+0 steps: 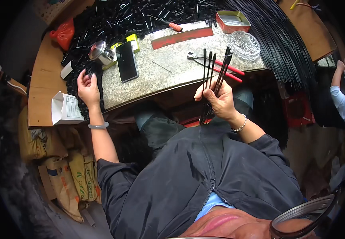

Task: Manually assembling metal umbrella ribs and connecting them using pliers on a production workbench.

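Note:
My right hand (219, 99) is closed around a bundle of thin black rods (225, 65), held upright in front of my body above the table's near edge. A few of the rods stand apart from the thicker cluster. At the table's left side, my left hand (88, 88) has its fingers curled, with small black pieces (89, 72) at the fingertips. It is at the edge of a heap of such pieces (77, 55). Exactly how many it grips is hidden. Pliers with red handles (224, 69) lie behind the rods.
A phone (127, 62), a lidded metal jar (99, 51), a glass dish (244, 44), a red tin (233, 20) and a red-handled screwdriver (175, 26) occupy the table. Long black rods (282, 44) are piled at right. A white box (66, 107) stands left. Another person's arm (337, 77) shows far right.

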Motion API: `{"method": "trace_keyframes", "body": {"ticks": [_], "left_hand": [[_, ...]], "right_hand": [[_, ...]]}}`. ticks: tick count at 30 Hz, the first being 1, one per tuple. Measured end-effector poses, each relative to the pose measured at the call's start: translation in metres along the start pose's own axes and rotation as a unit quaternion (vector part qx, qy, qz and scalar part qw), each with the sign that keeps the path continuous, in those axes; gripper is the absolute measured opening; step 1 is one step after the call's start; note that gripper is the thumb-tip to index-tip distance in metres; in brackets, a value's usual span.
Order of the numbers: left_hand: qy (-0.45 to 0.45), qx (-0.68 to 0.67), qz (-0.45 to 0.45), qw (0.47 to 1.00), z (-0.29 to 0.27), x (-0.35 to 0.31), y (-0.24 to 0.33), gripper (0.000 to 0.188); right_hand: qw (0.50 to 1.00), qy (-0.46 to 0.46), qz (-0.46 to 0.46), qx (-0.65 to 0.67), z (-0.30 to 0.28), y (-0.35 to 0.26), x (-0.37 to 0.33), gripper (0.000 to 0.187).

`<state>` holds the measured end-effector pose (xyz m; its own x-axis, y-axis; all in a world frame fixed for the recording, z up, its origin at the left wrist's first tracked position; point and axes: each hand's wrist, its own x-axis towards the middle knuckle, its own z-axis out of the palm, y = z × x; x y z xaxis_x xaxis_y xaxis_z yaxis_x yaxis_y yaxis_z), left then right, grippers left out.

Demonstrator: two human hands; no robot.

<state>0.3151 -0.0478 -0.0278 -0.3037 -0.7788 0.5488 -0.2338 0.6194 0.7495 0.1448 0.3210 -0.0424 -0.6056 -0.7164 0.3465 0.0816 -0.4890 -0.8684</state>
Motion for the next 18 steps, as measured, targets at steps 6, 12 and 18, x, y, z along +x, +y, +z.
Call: {"method": "trace_keyframes", "body": {"ticks": [6,12,18], "left_hand": [[-0.233,-0.497,-0.129,0.826,0.055,-0.029,0.153,0.027],[-0.381,-0.616,-0.139,0.675,0.093,-0.049,0.230,0.024],[-0.452,-0.599,-0.139,0.646,0.099,-0.062,0.248,0.035]], "right_hand": [[0.999,-0.034,0.024,-0.007,0.002,-0.004,0.003,0.025],[0.999,-0.044,0.002,0.014,0.004,0.007,0.000,0.033],[0.999,-0.024,0.020,-0.005,0.006,0.001,0.000,0.035]]}}
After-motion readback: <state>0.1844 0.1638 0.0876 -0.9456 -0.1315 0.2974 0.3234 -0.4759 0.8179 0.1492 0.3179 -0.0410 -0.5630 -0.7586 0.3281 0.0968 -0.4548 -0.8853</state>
